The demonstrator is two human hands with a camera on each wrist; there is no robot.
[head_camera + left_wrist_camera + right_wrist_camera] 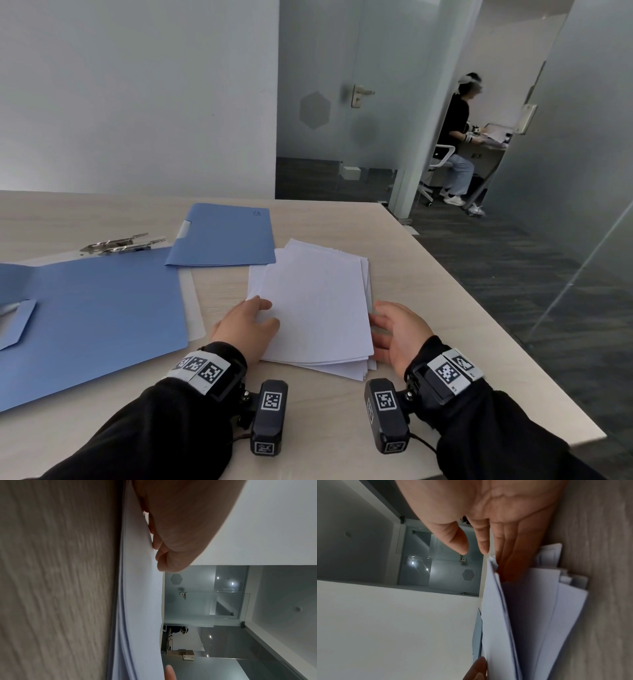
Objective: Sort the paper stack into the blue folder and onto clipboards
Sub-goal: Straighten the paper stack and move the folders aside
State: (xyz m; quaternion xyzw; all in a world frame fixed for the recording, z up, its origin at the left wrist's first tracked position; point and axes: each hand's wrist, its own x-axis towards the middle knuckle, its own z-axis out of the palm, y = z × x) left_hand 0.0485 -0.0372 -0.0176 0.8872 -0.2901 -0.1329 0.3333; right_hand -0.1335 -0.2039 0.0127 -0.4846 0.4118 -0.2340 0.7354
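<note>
Several loose white sheets form the paper stack (315, 305), which lies fanned and uneven on the wooden table (428, 274), near its front edge and between both hands. The left hand (245, 325) rests on the stack's left side; its fingers (164, 555) curl at the sheet edge, thumb on top, and appear to pinch the upper sheets. The right hand (399, 330) stands at the stack's right edge with fingers straight, and the right wrist view shows the fingertips (508, 566) slid under the raised top sheets, separating them from the splayed lower ones.

Judged step: separate a top batch for transfer. To do this well, keep the right fingers flat beneath the batch, lift both sides evenly, and square the edges against the table before moving, since the lower sheets are skewed and could drag along.

Left of the stack lies an open blue folder (102, 318), just apart from it. A closed blue folder (224, 236) sits behind, with the stack's far corner next to it. Metal clipboard clips (123, 244) show beyond the open folder; the boards themselves are mostly hidden.
</note>
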